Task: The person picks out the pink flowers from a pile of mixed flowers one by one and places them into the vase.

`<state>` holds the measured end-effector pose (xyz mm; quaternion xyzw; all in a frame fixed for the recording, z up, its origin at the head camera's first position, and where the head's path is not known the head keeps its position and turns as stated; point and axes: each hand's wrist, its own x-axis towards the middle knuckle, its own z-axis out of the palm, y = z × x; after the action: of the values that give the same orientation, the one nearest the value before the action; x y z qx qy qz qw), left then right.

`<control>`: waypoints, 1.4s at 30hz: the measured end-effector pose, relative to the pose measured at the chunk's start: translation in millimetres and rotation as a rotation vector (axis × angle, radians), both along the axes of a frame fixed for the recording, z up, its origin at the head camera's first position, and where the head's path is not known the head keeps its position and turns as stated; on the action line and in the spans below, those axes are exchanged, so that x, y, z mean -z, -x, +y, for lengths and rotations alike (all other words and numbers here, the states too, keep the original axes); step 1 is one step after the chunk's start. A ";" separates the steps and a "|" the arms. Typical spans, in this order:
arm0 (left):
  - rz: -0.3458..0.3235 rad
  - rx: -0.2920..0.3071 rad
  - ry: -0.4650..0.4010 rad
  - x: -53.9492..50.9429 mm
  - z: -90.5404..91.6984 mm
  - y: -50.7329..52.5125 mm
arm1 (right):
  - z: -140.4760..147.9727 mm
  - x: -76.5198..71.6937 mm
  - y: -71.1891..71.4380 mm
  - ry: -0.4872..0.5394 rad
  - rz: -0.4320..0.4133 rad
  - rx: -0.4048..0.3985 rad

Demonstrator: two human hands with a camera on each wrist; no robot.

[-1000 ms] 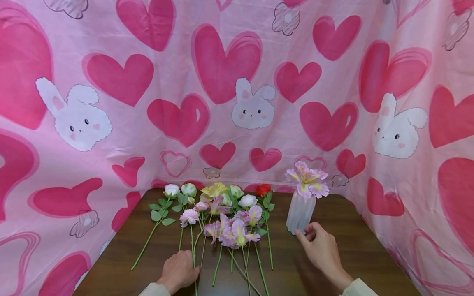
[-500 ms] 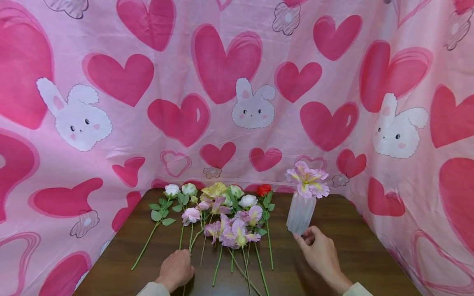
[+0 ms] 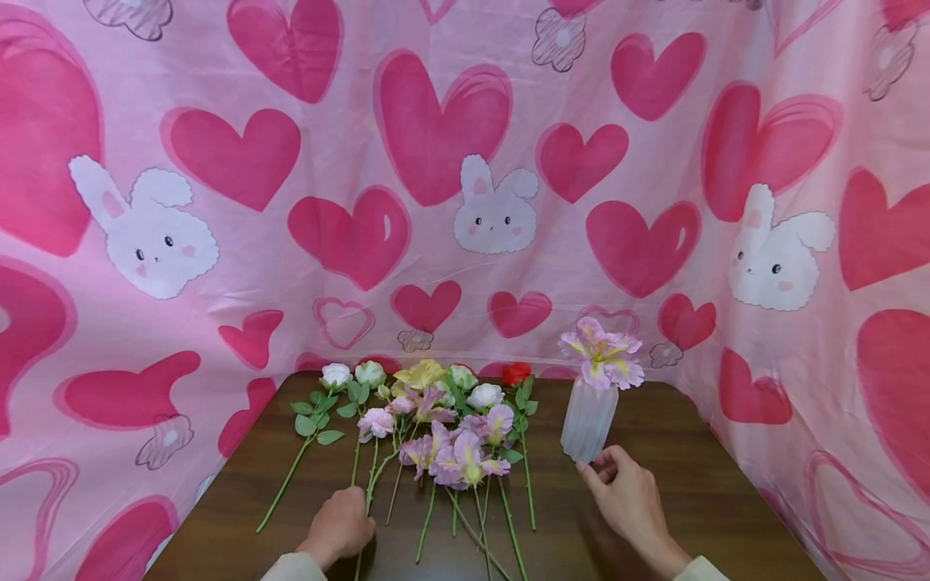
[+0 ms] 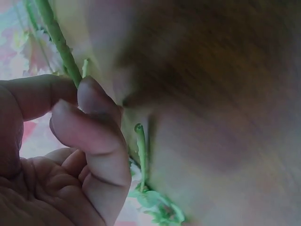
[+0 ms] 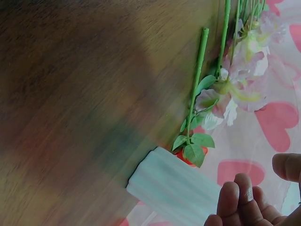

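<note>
My left hand [image 3: 337,524] pinches the green stem of a branched pink artificial flower [image 3: 376,423] near the table's front. The left wrist view shows that stem [image 4: 59,42] running down to the thumb and finger, with the other fingers curled. To the right stands a frosted, ribbed vase [image 3: 588,420] holding one pink-and-yellow iris-like flower [image 3: 601,353]. My right hand [image 3: 630,499] lies just in front of the vase base, fingers loosely bent. In the right wrist view its thumb is apart from the fingers [image 5: 229,200]; whether they touch the vase [image 5: 176,186] I cannot tell.
Several artificial flowers lie across the brown table [image 3: 690,500]: a white rose [image 3: 337,374] at left, a yellow bloom [image 3: 421,373], pink irises [image 3: 468,458] in front, and a red rose [image 3: 517,374] at right. A pink heart-patterned cloth [image 3: 501,105] surrounds the table.
My left hand has shifted left, drawing the held stem's lower end left with it; the pink head slid slightly right. My right hand has dropped slightly from the vase base; the vase stays put.
</note>
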<state>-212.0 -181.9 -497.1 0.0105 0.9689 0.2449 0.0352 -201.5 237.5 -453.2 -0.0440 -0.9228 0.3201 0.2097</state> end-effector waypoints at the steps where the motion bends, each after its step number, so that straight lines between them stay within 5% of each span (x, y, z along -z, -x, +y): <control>1: -0.004 0.000 -0.020 -0.1 -1.1 0.0 | 0.1 0.0 -0.1 0.003 -0.004 0.000; 13: -0.037 0.039 -0.310 4.2 -9.7 -2.4 | 1.3 3.4 -0.7 0.004 -0.008 0.002; 18: -0.027 -0.021 -0.362 3.1 -5.8 -5.1 | 1.6 4.1 -1.5 0.002 -0.011 0.003; 29: 0.100 -0.076 -0.397 2.3 4.0 -5.2 | 1.8 9.3 -4.8 -0.015 -0.061 0.002; 42: 0.352 -0.063 -0.269 -4.4 11.3 -5.5 | 0.0 11.9 -6.4 -0.014 -0.059 -0.003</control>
<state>-206.5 -170.6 -492.7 0.0274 0.9186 0.3671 -0.1438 -195.0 237.5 -465.1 -0.0504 -0.9309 0.3126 0.1823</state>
